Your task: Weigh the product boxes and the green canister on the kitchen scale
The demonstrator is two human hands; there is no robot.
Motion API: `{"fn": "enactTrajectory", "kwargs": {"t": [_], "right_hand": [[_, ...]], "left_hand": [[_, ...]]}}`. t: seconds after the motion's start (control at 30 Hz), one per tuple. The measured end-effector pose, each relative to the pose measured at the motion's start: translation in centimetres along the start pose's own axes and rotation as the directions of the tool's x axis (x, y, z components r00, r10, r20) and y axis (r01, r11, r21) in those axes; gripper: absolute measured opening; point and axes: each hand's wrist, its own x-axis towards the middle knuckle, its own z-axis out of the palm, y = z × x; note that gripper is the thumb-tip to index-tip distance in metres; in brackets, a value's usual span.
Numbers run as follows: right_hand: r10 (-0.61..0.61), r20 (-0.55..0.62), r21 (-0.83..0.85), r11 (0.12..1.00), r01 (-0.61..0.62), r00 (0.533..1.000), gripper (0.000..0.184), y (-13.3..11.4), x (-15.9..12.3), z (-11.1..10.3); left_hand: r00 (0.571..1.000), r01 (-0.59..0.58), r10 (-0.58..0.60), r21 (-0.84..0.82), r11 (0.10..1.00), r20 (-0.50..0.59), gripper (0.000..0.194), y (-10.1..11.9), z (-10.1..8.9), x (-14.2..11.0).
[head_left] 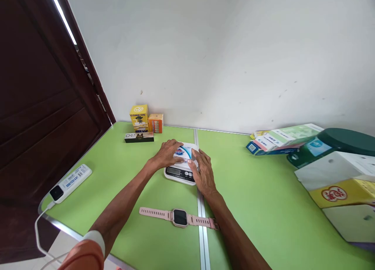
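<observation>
A white and blue soap box (184, 151) lies on the platform of a small white digital scale (180, 176). My left hand (166, 154) grips the box at its left end, fingers on the far side and thumb nearer me. From the right, my right hand (204, 171) holds the other end, its thumb close to the front edge. Both hands cover parts of the box and the platform. The scale's display and buttons face me, but I cannot read a number. Between my forearms a pink-strapped smartwatch (179, 217) lies stretched out on the green table (152, 238).
At the back left stand a yellow box (139, 117) and an orange box (156, 123), with a flat black box (139, 137) before them. A white device with a cable (72, 183) lies far left. Stacked cartons (281, 139), a dark green container (331, 143) and boxes (336, 194) crowd the right.
</observation>
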Motion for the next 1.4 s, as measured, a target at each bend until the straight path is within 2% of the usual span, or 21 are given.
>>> {"fn": "enactTrajectory", "kwargs": {"t": [0.13,0.2,0.3,0.4,0.47,0.53,0.63,0.73,0.83,0.97,1.07,1.23,1.33,1.4], "right_hand": [[-0.026,0.014,-0.004,1.000,0.026,1.000,0.061,-0.3,-0.3,-0.2],[-0.022,0.001,-0.005,1.000,0.022,1.000,0.061,-0.4,-0.3,-0.2],[-0.007,0.007,0.012,1.000,0.007,1.000,0.060,-0.6,0.4,0.0],[0.013,0.022,0.030,0.999,-0.013,1.000,0.063,-0.8,2.1,0.4],[0.020,0.018,0.040,0.999,-0.020,1.000,0.064,-1.0,3.7,0.8],[0.009,0.015,0.049,0.999,-0.010,1.000,0.064,-1.2,5.3,1.3],[-0.054,0.048,0.058,0.997,0.051,0.997,0.056,-1.5,7.9,2.3],[-0.132,0.132,0.052,0.991,0.126,0.982,0.046,-2.0,10.6,3.7],[-0.151,0.225,0.004,0.988,0.155,0.962,0.044,-2.4,13.0,5.2],[-0.141,0.277,-0.035,0.987,0.156,0.950,0.046,-2.5,14.2,5.8],[-0.126,0.264,-0.026,0.990,0.138,0.956,0.042,-2.7,12.9,3.9],[-0.040,0.188,-0.045,0.998,0.049,0.981,0.033,-2.5,7.2,-3.2],[0.033,0.110,-0.088,0.996,-0.023,0.993,0.033,-0.6,3.2,-7.6],[0.079,0.048,-0.135,0.988,-0.072,0.996,0.032,1.7,0.8,-9.9]], "left_hand": [[0.996,0.026,-0.030,-0.046,0.999,-0.087,0.057,-0.8,-1.6,0.5],[0.982,0.071,-0.069,0.007,0.997,-0.175,0.057,-1.6,-3.7,1.6],[0.951,0.156,-0.107,0.153,0.976,-0.290,0.057,-3.0,-7.8,4.4],[0.944,0.239,-0.161,0.265,0.934,-0.286,0.053,-4.4,-11.3,7.6],[0.946,0.279,-0.203,0.317,0.907,-0.252,0.048,-5.4,-12.6,9.5],[0.945,0.309,-0.240,0.361,0.880,-0.224,0.044,-6.2,-12.8,10.9],[0.939,0.336,-0.272,0.401,0.852,-0.209,0.039,-7.5,-12.2,12.1],[0.943,0.328,-0.263,0.443,0.834,-0.202,0.033,-8.4,-11.6,12.6],[0.950,0.313,-0.271,0.508,0.802,-0.157,0.031,-9.0,-11.6,12.8],[0.947,0.319,-0.290,0.533,0.784,-0.141,0.033,-9.1,-11.8,13.0],[0.947,0.318,-0.292,0.546,0.775,-0.138,0.036,-8.9,-11.7,13.0],[0.939,0.332,-0.321,0.581,0.743,-0.127,0.041,-8.2,-11.9,12.6],[0.948,0.313,-0.285,0.565,0.763,-0.140,0.046,-6.8,-11.5,12.4],[0.965,0.264,-0.214,0.536,0.802,-0.155,0.053,-4.8,-10.4,12.3]]}}
